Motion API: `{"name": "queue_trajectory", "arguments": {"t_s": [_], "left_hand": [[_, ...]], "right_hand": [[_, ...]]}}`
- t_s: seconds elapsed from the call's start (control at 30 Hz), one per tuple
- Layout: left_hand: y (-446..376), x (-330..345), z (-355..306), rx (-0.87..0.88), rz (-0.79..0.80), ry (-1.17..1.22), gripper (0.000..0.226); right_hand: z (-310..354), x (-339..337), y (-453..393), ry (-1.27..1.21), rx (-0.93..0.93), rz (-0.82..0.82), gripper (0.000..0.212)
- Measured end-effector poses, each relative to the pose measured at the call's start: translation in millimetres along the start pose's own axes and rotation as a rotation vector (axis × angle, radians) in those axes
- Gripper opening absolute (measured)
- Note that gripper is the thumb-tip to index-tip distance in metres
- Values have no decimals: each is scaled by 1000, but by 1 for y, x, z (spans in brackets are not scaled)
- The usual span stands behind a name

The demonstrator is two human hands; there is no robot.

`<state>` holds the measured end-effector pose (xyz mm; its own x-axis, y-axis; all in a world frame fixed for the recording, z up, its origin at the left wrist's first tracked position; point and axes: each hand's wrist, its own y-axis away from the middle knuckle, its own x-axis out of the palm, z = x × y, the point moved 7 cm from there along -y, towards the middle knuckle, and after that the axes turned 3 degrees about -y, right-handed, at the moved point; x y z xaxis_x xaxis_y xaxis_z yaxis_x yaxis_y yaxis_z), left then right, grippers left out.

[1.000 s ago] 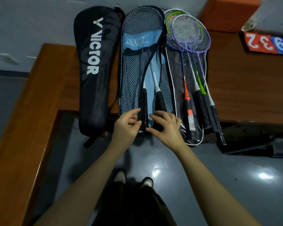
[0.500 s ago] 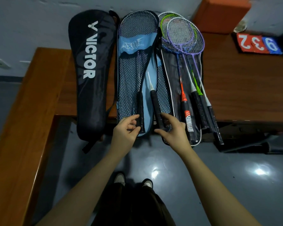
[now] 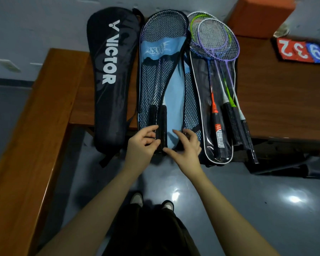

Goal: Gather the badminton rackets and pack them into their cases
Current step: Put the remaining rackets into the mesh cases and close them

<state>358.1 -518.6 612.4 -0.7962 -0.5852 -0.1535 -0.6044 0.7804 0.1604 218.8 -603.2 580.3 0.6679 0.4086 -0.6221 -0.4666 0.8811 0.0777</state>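
A blue mesh racket case (image 3: pixel 175 100) lies open on the wooden table (image 3: pixel 277 100), its lower end hanging over the edge. Two rackets with black handles (image 3: pixel 163 122) lie inside it, side by side. My left hand (image 3: pixel 142 144) pinches the handle ends. My right hand (image 3: pixel 186 150) grips the case's lower right flap beside them. A black Victor case (image 3: pixel 109 74) lies closed to the left. Several coloured rackets (image 3: pixel 218 39) rest on a clear white-trimmed case (image 3: pixel 205 115) to the right.
An orange box (image 3: pixel 259 15) stands at the back right, with red and blue number cards (image 3: pixel 301 52) beside it. A wooden counter (image 3: pixel 26 145) runs down the left side. Grey floor and my shoes (image 3: pixel 151 200) are below.
The two black handles have come together and shifted left inside the blue case. The mesh flap now covers more of the rackets. Both hands stayed at the case's lower end.
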Motion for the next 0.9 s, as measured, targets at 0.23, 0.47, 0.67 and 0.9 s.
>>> {"name": "queue_trajectory", "arguments": {"t_s": [0.23, 0.47, 0.67, 0.9], "left_hand": [[3, -4, -2, 18, -4, 90, 39], [-9, 13, -18, 298, 133, -335, 38], [-19, 33, -12, 405, 334, -738, 40], [-18, 50, 18, 453, 561, -1080, 43]], "right_hand": [[10, -2, 6, -482, 136, 29, 47], [43, -32, 8, -712, 60, -98, 41], [36, -45, 14, -668, 131, -173, 32], [2, -45, 22, -89, 209, -230, 34]]}}
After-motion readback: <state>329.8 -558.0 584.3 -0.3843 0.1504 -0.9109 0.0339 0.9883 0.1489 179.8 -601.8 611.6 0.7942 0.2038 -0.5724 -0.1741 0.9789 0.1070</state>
